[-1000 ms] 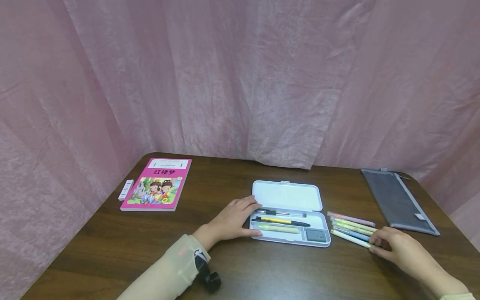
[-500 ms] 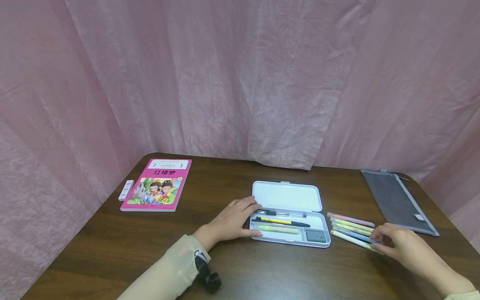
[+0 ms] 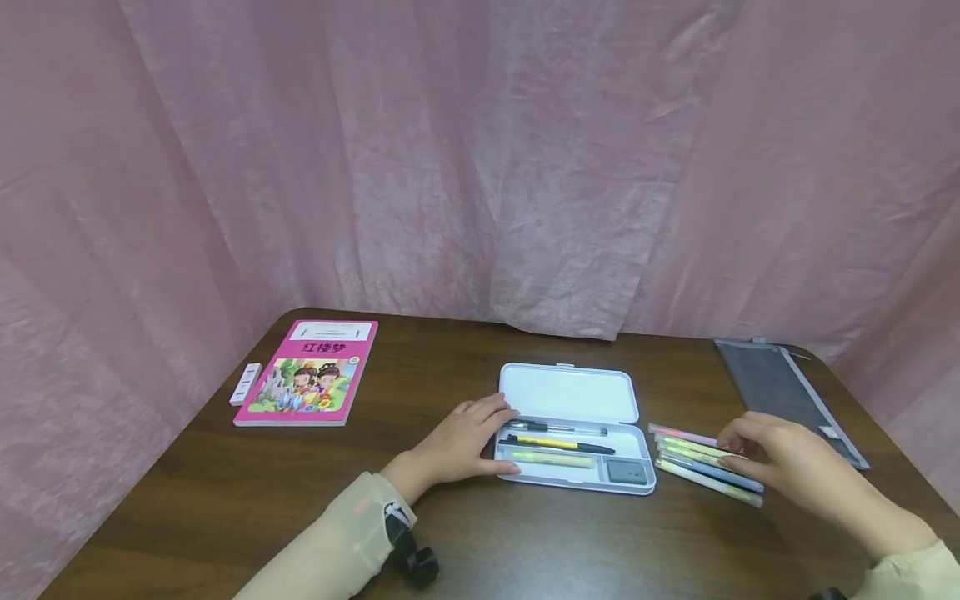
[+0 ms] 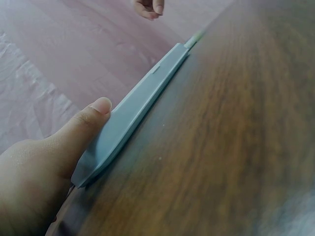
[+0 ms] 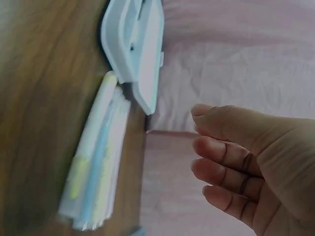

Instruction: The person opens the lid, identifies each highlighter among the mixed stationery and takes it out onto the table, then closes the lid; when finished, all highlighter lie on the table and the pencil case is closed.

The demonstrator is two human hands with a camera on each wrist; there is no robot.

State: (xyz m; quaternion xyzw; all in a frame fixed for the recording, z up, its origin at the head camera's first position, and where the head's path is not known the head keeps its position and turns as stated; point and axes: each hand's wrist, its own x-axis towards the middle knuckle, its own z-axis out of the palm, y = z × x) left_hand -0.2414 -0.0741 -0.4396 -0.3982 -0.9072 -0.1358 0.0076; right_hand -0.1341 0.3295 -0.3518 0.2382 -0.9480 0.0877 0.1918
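My left hand (image 3: 459, 442) rests at the left end of an open white pencil case (image 3: 570, 393), thumb along its front edge and fingers by the lid's hinge. Inside lie a clear pen with a black grip (image 3: 558, 428), a yellow-and-black pen (image 3: 558, 444), a pale yellow-green highlighter (image 3: 553, 459) and a dark grey block (image 3: 627, 472) in the small compartment. Several pastel highlighters (image 3: 708, 485) lie side by side right of the case. Just above their right part hovers my right hand (image 3: 787, 454), fingers loosely bent, nothing between thumb and fingertips in the right wrist view.
A grey mesh zip pouch (image 3: 776, 383) lies at the back right, partly behind the right hand. At the far left are a pink book (image 3: 307, 375) and a small white box-shaped piece (image 3: 246, 384) beside it. A pink curtain (image 3: 480, 167) hangs behind the wooden table (image 3: 540, 550).
My right hand has lifted from the highlighters' near ends and shifted up and slightly left over them. The left hand stays on the pencil case; the head view has turned slightly.
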